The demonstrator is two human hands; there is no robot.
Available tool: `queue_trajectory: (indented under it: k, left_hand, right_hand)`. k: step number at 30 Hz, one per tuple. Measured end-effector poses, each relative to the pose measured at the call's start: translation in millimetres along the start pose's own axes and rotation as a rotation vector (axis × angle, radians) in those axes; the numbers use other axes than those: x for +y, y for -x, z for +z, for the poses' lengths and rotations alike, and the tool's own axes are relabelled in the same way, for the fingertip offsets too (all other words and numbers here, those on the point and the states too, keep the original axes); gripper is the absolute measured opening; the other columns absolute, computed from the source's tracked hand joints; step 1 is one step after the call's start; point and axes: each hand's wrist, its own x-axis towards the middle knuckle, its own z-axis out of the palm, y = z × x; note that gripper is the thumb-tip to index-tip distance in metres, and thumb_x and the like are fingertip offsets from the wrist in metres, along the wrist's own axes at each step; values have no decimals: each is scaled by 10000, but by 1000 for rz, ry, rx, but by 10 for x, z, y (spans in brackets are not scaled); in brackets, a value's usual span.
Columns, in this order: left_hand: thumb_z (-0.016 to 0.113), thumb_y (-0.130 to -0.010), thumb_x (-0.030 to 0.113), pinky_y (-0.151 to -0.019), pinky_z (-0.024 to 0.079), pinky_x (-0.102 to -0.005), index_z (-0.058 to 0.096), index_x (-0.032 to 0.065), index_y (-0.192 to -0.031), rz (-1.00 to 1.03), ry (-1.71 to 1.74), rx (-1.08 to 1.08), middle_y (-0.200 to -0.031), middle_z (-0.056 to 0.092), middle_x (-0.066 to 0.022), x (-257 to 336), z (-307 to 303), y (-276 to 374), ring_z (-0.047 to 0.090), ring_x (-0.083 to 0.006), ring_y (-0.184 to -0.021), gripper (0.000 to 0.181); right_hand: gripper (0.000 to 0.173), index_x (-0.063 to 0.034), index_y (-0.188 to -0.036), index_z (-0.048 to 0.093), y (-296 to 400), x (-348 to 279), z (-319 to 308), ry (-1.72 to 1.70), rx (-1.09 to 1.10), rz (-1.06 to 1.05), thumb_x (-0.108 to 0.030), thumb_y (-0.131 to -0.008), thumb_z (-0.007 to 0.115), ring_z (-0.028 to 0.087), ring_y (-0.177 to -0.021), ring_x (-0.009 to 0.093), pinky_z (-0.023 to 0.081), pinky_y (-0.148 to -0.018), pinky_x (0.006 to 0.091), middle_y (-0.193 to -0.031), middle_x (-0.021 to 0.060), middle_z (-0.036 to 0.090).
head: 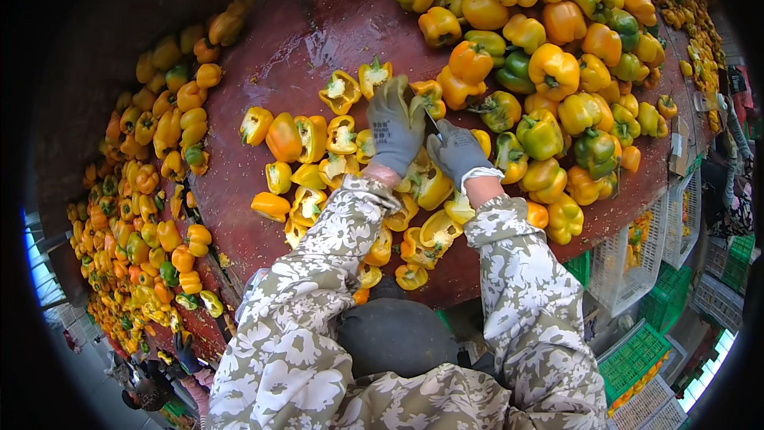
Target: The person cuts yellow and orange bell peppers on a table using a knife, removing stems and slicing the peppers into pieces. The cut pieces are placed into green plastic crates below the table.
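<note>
Both my hands wear grey gloves over a red table [250, 65]. My left hand [395, 125] reaches among the peppers, its fingers bent by a halved yellow pepper [375, 76]; whether it grips a piece is hidden. My right hand [458, 146], just beside it, is closed on a knife [431, 117] with a thin blade pointing up towards the left fingers. A yellow pepper [429, 98] lies right of the blade. Cut halves, showing pale cores and seeds, lie left of and below my hands, among them an open half [340, 92]. Whole yellow and green peppers [554, 71] are heaped at the right.
Another large heap of peppers [143, 191] spreads along the left. White plastic crates [647, 233] and green crates [635, 358] stand beyond the table's right edge. A co-worker's gloved hand [186, 351] is at lower left; another person [731, 173] is at far right.
</note>
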Motion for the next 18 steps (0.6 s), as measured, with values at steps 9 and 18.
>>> queue_trajectory:
  k: [9,18]
  left_hand:
    - [571,-917,190,-960,416,-460,560,50,-1221,15,190,-226,-1126,593,-166,70,-284,-433,538,-357,-1074,334]
    - [598,-895,115,-872,446,-428,540,12,-1112,-272,228,199,-1027,584,-180,281,364,-738,559,-325,-967,247]
  right_hand:
    - [384,-11,-1295,503,781,466,-322,-186,551,-241,-202,-970,578,612,-648,192,488,-562,329,-902,117,644]
    - [455,-8,-1268,533,-13,238,-993,-172,393,49,-374,-1005,467,599,-1000,459,482,-869,498,-1093,284,638]
